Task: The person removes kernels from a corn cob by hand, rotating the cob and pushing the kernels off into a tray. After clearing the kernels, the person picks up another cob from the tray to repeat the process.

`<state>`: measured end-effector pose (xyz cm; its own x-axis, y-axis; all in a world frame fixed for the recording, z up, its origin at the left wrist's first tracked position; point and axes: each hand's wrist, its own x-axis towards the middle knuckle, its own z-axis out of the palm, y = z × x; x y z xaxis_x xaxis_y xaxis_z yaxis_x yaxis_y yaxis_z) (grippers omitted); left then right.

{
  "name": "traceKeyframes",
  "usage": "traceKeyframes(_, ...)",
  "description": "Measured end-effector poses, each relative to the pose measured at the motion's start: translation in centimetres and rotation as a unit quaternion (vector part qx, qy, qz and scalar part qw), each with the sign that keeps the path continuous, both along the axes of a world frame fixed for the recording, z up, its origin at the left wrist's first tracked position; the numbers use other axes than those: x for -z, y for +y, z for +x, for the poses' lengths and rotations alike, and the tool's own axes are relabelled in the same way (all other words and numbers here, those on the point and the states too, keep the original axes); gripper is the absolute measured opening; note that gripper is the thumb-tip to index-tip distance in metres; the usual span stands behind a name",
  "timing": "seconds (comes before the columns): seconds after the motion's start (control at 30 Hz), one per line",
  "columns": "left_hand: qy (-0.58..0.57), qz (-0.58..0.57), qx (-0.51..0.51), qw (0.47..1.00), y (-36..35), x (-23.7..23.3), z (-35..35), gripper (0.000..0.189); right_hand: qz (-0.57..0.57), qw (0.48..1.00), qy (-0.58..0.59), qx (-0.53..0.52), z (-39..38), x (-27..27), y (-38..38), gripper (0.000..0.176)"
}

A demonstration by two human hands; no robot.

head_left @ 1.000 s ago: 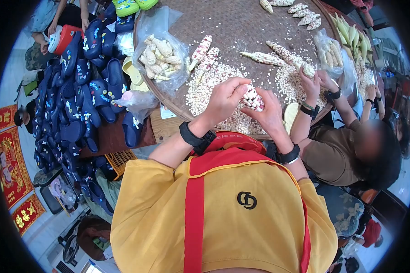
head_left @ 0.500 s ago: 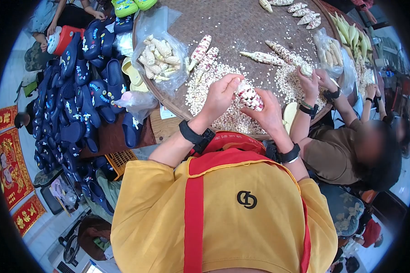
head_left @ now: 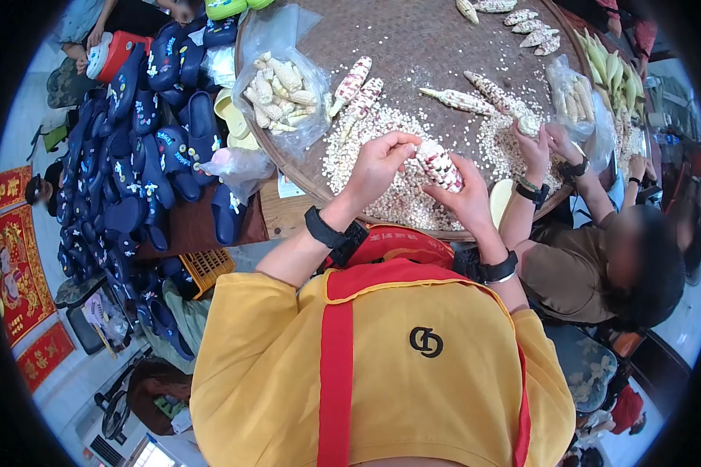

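Note:
My right hand point(head_left: 469, 194) is wrapped round the lower end of a corn cob point(head_left: 441, 168) speckled white and dark red, with bare patches where kernels are gone. My left hand point(head_left: 382, 165) is at the cob's upper end, its fingers curled in a pinch; what lies between them is hidden. Beneath both hands, loose kernels point(head_left: 397, 204) are heaped on a round woven tray point(head_left: 413, 39). Two speckled cobs point(head_left: 354, 84) lie beyond my left hand, and two more cobs point(head_left: 463, 100) lie farther right.
A plastic bag of pale cobs point(head_left: 279, 93) sits at the tray's left, near a pile of navy clogs point(head_left: 144, 163). At right, a co-worker's hands point(head_left: 539, 148) hold a cob. Another bag point(head_left: 572, 93) and husked corn point(head_left: 611, 66) are beyond.
My left fingers have slid slightly off the cob's end and curled more. The cob and my right hand appear a little lower and to the right, along with the whole view.

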<state>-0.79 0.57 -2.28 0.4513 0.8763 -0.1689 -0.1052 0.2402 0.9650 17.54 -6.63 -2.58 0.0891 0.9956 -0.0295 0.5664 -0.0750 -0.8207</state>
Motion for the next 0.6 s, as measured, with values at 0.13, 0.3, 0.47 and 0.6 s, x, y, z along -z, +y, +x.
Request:
traceKeyframes(0.13,-0.001,0.009,0.002,1.000,0.1,-0.2,0.2,0.018,-0.028,0.997,0.065,-0.023,0.8,0.5,-0.3,0.063)
traceKeyframes(0.3,0.034,0.026,0.027,0.999,0.4,-0.6,0.4,0.020,-0.023,0.997,0.064,-0.022,0.4,0.6,0.0,0.064)
traceKeyframes(0.47,0.156,0.094,0.116,0.976,0.0,-2.0,1.4,0.042,0.029,0.995,-0.089,-0.015,0.0,-1.1,0.3,0.059)
traceKeyframes(0.6,0.072,0.078,0.129,0.986,0.0,-1.5,1.9,0.043,0.048,0.988,-0.148,-0.025,0.2,-1.0,0.2,0.062)
